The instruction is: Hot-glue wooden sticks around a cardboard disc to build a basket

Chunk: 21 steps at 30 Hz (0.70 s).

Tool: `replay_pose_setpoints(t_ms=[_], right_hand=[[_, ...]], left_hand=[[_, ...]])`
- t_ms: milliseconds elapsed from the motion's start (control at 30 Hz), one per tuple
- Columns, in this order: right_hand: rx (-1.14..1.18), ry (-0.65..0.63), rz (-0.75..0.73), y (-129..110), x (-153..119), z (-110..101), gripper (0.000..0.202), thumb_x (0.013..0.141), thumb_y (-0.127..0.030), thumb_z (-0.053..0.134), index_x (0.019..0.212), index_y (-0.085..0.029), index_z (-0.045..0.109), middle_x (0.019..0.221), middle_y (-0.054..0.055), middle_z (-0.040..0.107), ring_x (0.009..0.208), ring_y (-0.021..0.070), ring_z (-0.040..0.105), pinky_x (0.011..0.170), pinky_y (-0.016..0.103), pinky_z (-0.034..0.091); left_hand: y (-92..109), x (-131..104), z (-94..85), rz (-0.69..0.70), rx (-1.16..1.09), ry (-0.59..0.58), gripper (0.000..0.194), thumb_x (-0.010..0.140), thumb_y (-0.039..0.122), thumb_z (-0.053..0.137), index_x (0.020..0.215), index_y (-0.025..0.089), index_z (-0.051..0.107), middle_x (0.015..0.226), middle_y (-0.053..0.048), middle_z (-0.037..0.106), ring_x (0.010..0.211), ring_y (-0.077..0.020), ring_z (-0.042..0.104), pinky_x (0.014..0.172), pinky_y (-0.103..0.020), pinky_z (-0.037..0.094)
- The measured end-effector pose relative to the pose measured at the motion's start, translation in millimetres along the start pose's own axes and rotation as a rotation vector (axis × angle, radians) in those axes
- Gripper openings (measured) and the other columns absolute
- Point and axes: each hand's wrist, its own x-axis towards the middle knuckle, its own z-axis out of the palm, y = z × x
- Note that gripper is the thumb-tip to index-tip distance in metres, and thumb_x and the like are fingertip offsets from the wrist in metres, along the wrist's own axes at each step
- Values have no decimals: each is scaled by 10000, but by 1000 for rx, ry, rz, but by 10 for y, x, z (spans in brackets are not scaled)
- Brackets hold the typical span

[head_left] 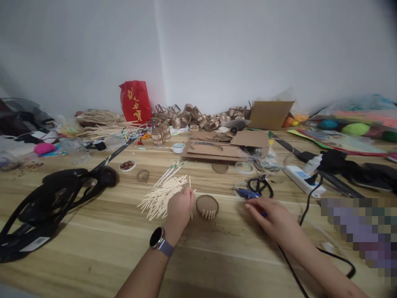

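My left hand (180,207) is closed in a pinch on a thin wooden stick (190,182), which stands upright from the fingers. It is above the right side of a loose pile of short pale sticks (161,194). Just right of it lies a round cardboard disc (207,203) with a ridged rim and several short sticks standing along its near edge. My right hand (271,217) is loosely around the handle of a blue glue gun (248,193); blue shows between thumb and fingers. The gun's nozzle end lies over a roll of clear tape, beside black-handled scissors (262,186).
Behind are cardboard sheets (214,153), a ridged cardboard ring (220,167) and a tape roll (243,167). A power strip (302,180) stands at the right, with a black cable near my right arm. A black strapped item (62,198) lies left. Small stick-built baskets (192,118) crowd the wall.
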Motion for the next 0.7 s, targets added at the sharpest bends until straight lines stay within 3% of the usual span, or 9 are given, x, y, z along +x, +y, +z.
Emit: replay_pose_setpoints(t_ms=[200, 300, 400, 533, 600, 700], right_hand=[[332, -97, -128, -428, 203, 205, 293, 826, -321, 528, 1060, -206, 662, 852, 71, 719, 765, 201, 653, 706, 302, 506], [484, -139, -121, -599, 250, 282, 230, 831, -322, 547, 990, -217, 676, 850, 48, 729, 756, 185, 658, 708, 285, 509], [562, -108, -77, -634, 260, 297, 205, 839, -373, 551, 843, -213, 679, 763, 29, 716, 697, 170, 643, 655, 262, 499], [501, -74, -54, -529, 296, 203, 206, 831, -372, 545, 822, -208, 669, 729, 24, 698, 680, 169, 624, 642, 261, 480], [405, -119, -53, -466, 329, 153, 184, 836, -334, 526, 807, -210, 660, 700, 18, 685, 658, 170, 607, 622, 260, 464], [273, -238, -87, -403, 364, 163, 151, 828, -230, 506, 781, -206, 648, 726, 25, 691, 681, 174, 609, 635, 260, 446]], left_hand=[[118, -129, 0, 246, -430, 122, 206, 974, 232, 383, 946, 187, 583, 905, -38, 679, 855, -172, 627, 766, -272, 456], [208, -235, 12, 369, -550, 125, 270, 989, 277, 335, 929, 192, 584, 894, -44, 665, 833, -172, 614, 754, -280, 468], [264, -299, 32, 426, -639, 119, 298, 996, 284, 301, 933, 190, 576, 887, -47, 654, 820, -166, 607, 755, -281, 477], [228, -265, 65, 411, -624, 136, 230, 963, 327, 408, 1071, 183, 551, 971, -70, 651, 917, -196, 608, 811, -323, 489], [178, -211, 104, 376, -557, 164, 347, 907, 396, 524, 1175, 176, 507, 1109, -106, 625, 1047, -242, 577, 899, -392, 473], [103, -131, 209, 352, -462, 146, 720, 748, 465, 714, 1319, 163, 395, 1321, -160, 516, 1243, -317, 462, 1042, -509, 377]])
